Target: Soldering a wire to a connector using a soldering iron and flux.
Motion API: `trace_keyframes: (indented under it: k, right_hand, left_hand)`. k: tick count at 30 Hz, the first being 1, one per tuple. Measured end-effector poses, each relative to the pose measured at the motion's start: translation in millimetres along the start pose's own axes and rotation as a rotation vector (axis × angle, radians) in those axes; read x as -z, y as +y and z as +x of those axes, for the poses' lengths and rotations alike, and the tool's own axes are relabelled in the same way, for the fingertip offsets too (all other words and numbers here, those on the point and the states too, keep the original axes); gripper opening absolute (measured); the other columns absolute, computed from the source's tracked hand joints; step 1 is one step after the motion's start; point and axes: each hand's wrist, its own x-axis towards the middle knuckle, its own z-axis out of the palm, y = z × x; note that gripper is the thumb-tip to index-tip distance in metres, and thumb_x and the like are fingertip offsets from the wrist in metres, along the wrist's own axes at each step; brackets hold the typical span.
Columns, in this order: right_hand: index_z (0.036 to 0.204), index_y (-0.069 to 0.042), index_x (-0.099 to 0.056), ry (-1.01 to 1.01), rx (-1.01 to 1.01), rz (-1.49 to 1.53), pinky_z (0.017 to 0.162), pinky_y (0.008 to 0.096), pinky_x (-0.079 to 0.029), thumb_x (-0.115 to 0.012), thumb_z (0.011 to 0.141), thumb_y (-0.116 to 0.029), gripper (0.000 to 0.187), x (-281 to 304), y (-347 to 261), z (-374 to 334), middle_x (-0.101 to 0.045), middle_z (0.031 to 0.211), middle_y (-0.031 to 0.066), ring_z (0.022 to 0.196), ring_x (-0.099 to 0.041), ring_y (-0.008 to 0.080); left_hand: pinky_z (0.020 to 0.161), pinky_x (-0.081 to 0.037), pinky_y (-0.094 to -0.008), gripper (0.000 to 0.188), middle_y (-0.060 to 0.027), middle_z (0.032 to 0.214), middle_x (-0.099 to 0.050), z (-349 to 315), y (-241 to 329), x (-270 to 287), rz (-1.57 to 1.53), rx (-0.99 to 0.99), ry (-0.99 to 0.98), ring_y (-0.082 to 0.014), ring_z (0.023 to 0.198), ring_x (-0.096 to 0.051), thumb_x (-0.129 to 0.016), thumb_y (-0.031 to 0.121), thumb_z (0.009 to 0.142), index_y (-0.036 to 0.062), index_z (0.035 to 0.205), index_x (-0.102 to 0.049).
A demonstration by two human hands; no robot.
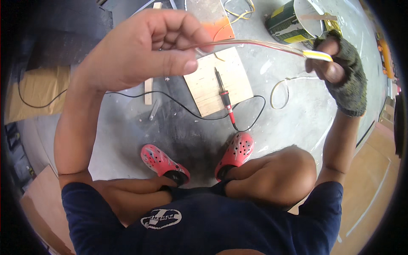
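Observation:
A thin light strip with red and clear wires (263, 43) stretches between both hands, held up close to the camera. My left hand (144, 51) is bare and pinches the wire end between thumb and fingers. My right hand (340, 68) wears a dark fingerless glove and grips the strip's yellow end (318, 55). Below them a red-handled soldering iron (225, 100) lies across a small plywood board (219, 80) on the grey floor, its black cord looping away to the left.
A green and yellow paint can (289, 23) stands at the back right. Another strip loop (280, 91) lies on the concrete. An orange-tipped wood piece (214, 19) and yellow wire sit behind. Cardboard (36, 91) lies left. My red clogs (163, 161) rest below.

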Motion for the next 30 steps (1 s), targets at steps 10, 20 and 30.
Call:
trace_keyframes:
  k: [10,20,30]
  right_hand:
    - [0.078,-0.004,-0.061,0.125,-0.296,0.077,0.064,0.0315,-0.051,-0.071,0.090,-0.043,0.042,75,-56,-24,-0.062,0.070,0.0056,0.068,-0.062,0.0178]
    - [0.090,0.002,-0.067,0.248,-0.801,0.053,0.061,0.0294,-0.046,-0.069,0.089,-0.020,0.022,121,-216,-56,-0.061,0.073,0.0056,0.066,-0.056,0.0131]
    - [0.095,0.000,-0.069,0.382,-0.665,0.115,0.067,0.0337,-0.051,-0.072,0.087,-0.019,0.021,179,-388,-120,-0.065,0.077,0.0113,0.071,-0.064,0.0190]
  left_hand:
    - [0.106,-0.042,-0.0392,0.083,-0.0174,0.133,-0.057,-29,35,24,0.609,0.115,0.332,-0.0287,0.123,-0.055,-0.085,0.030,0.074,0.0042,0.143,-0.048]
    - [0.117,-0.031,-0.0418,0.063,-0.0206,0.152,-0.039,-395,65,-137,0.312,1.111,0.907,-0.0329,0.141,-0.037,-0.061,0.024,0.097,-0.0041,0.148,-0.036]
    - [0.119,-0.027,-0.0388,0.058,-0.0150,0.159,-0.030,-259,308,-198,-0.339,0.847,0.837,-0.0288,0.143,-0.036,-0.046,0.025,0.105,-0.0032,0.153,-0.027]
